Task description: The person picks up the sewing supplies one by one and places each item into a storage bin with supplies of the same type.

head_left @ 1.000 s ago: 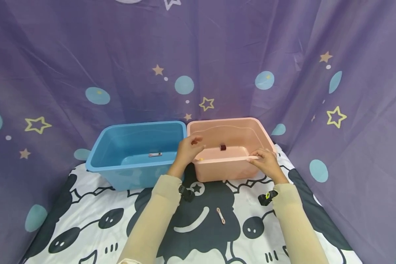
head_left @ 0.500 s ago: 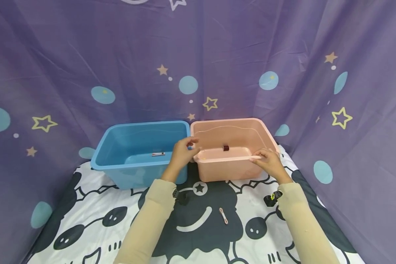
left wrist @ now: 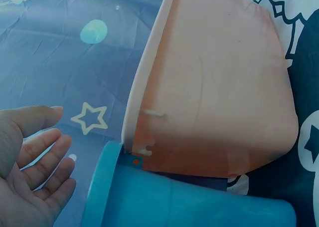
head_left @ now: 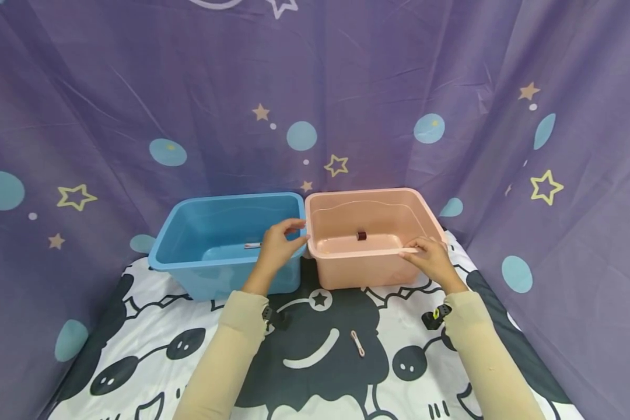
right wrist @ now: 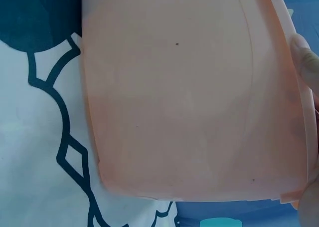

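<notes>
My left hand [head_left: 279, 248] hovers over the blue bin's right end, near where the bins meet. In the left wrist view its fingers [left wrist: 42, 159] are loosely bent, with nothing visible between them. My right hand [head_left: 430, 259] grips the front rim of the pink bin [head_left: 367, 273] near its right corner, thumb [right wrist: 304, 57] outside. Inside that bin lies a small dark red-brown cylinder [head_left: 361, 236]. A small slim whitish object [head_left: 251, 245] lies in the blue bin [head_left: 210, 267], partly hidden by my left hand.
The bins stand side by side on a black-and-white patterned cloth [head_left: 152, 326]. A small slim pink looped object [head_left: 357, 343] lies on the cloth in front of them. A purple curtain [head_left: 367, 87] hangs close behind.
My left hand has moved left, from over the pink bin's left end to over the blue bin. A yellow speck in the pink bin no longer shows. My right hand keeps its grip.
</notes>
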A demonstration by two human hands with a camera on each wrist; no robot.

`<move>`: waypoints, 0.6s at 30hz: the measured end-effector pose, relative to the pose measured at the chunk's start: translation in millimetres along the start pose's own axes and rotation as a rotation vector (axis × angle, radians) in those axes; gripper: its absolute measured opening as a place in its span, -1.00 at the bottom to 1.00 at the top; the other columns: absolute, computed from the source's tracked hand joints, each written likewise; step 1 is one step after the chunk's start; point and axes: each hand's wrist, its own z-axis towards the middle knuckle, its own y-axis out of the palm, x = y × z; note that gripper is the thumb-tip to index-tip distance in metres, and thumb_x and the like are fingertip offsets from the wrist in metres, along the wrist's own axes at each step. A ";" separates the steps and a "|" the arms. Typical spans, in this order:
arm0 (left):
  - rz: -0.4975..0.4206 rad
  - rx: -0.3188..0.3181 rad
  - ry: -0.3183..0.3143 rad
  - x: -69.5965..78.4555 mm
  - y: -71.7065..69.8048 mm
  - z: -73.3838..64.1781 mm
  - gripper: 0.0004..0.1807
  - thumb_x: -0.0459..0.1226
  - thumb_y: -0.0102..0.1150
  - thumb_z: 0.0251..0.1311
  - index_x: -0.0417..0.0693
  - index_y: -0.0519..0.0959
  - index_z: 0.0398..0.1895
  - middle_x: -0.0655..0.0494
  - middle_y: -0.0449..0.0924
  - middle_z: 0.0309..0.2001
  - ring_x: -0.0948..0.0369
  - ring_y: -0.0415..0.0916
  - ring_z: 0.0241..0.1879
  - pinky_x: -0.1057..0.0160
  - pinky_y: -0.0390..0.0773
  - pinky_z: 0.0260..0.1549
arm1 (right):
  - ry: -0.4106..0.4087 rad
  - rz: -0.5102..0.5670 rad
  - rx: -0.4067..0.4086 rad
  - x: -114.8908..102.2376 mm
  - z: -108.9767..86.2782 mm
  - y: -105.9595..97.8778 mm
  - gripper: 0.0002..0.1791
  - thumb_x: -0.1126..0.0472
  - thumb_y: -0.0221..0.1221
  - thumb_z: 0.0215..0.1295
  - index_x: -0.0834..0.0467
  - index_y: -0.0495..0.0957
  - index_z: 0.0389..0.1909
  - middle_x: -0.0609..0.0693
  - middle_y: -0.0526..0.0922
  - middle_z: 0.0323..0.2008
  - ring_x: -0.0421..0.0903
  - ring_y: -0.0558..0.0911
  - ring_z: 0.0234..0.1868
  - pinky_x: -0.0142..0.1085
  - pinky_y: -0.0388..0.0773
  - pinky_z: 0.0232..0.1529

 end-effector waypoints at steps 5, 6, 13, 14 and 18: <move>-0.005 0.008 0.009 -0.4 -8.0 -5.2 -0.60 -0.35 0.31 0.08 -0.29 0.56 0.01 -0.15 0.61 -0.04 -0.06 0.51 0.01 0.06 0.46 0.08 | 0.004 0.009 0.002 -2.2 -0.6 0.0 -0.84 0.23 0.40 -0.02 0.18 0.63 -0.44 0.05 0.66 -0.43 -0.09 0.42 -0.34 -0.22 0.18 -0.17; 0.000 0.007 0.011 -0.4 -9.5 -6.4 -0.60 -0.35 0.31 0.08 -0.29 0.56 0.02 -0.15 0.61 -0.04 -0.05 0.51 0.02 0.06 0.46 0.08 | 0.005 0.011 -0.002 -2.7 -0.4 -0.1 -0.84 0.23 0.40 -0.01 0.18 0.63 -0.44 0.05 0.66 -0.42 -0.08 0.43 -0.32 -0.24 0.19 -0.17; 0.014 -0.016 -0.021 -0.7 -18.9 -14.3 -0.59 -0.28 0.30 0.11 -0.18 0.56 0.05 -0.10 0.59 0.01 -0.01 0.48 0.07 -0.01 0.43 0.10 | 0.000 0.007 -0.020 -2.2 -0.5 -2.5 -0.84 0.23 0.39 0.01 0.20 0.63 -0.43 0.04 0.67 -0.39 -0.09 0.43 -0.31 -0.37 0.25 -0.26; 0.013 -0.012 -0.021 -0.8 -20.3 -15.1 -0.59 -0.28 0.30 0.10 -0.17 0.56 0.05 -0.10 0.59 0.01 -0.01 0.48 0.07 -0.03 0.43 0.10 | -0.005 0.002 -0.024 -2.4 -0.4 -3.0 -0.84 0.23 0.39 0.01 0.19 0.63 -0.43 0.04 0.67 -0.40 -0.08 0.43 -0.31 -0.37 0.24 -0.27; 0.027 0.011 -0.024 -3.5 -24.6 -17.1 -0.61 -0.28 0.31 0.10 -0.14 0.57 0.03 -0.07 0.61 -0.01 0.00 0.49 0.06 -0.03 0.45 0.07 | -0.015 -0.016 -0.044 -5.1 1.0 -4.9 -0.84 0.22 0.38 0.02 0.19 0.62 -0.42 0.04 0.67 -0.39 -0.06 0.44 -0.31 -0.32 0.24 -0.25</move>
